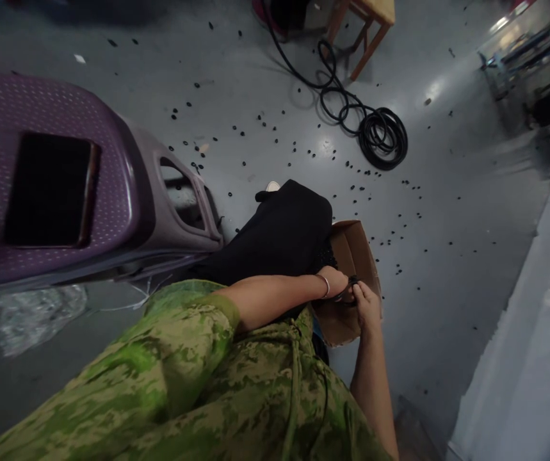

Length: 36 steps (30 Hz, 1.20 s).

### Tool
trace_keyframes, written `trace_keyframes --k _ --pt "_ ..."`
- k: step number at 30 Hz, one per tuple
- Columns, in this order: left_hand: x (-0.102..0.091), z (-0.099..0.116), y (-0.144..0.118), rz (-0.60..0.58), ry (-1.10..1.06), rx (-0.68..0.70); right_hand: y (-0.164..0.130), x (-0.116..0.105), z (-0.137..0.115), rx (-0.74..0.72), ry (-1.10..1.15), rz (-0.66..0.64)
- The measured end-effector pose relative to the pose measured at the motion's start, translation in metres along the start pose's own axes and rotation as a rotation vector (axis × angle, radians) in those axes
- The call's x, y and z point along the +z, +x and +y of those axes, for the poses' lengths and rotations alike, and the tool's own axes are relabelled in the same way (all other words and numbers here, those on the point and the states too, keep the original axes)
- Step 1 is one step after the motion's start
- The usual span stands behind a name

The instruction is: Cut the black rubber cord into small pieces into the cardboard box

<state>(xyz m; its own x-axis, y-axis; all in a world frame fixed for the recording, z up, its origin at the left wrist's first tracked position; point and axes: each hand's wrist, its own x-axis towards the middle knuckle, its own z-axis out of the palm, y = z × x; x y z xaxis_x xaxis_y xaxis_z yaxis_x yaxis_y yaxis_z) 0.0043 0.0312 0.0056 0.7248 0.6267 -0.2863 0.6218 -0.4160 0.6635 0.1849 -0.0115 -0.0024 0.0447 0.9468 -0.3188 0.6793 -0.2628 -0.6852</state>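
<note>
Black part [353, 280] is being held above the open cardboard box [350, 246]. Right hand [367, 302] is pinching it between finger and thumb, just inside the box's right wall. Left hand [336, 282] is curling its fingers beside the part; the view is not showing what they are gripping. Caution: small contact area is making the pinch prone to slipping, possibly dropping the part outside the box among black pieces [398, 266] lying on the floor [447, 307]. A leg [284, 224] is resting close beside the box; any shifting knee is risking a tilt and spill.
</note>
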Motion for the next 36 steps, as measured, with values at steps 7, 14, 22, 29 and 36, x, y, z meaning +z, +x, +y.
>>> trace_keyframes --k 7,14,22,29,36 --pt "0.000 0.000 -0.001 0.008 0.002 -0.030 0.002 0.007 0.004 -0.101 -0.209 0.128" --pt "-0.001 -0.002 0.000 -0.035 0.034 0.017 0.006 0.009 0.013 -0.207 -0.483 0.207" --pt "-0.001 -0.002 0.000 0.014 0.013 -0.014 0.006 0.010 0.013 -0.260 -0.696 0.299" --pt "-0.002 -0.001 -0.002 0.056 -0.042 -0.080 0.006 0.006 0.006 -0.216 -0.385 0.138" --pt "0.002 -0.002 0.001 0.076 0.016 0.019 0.004 -0.005 0.001 -0.051 -0.159 0.106"
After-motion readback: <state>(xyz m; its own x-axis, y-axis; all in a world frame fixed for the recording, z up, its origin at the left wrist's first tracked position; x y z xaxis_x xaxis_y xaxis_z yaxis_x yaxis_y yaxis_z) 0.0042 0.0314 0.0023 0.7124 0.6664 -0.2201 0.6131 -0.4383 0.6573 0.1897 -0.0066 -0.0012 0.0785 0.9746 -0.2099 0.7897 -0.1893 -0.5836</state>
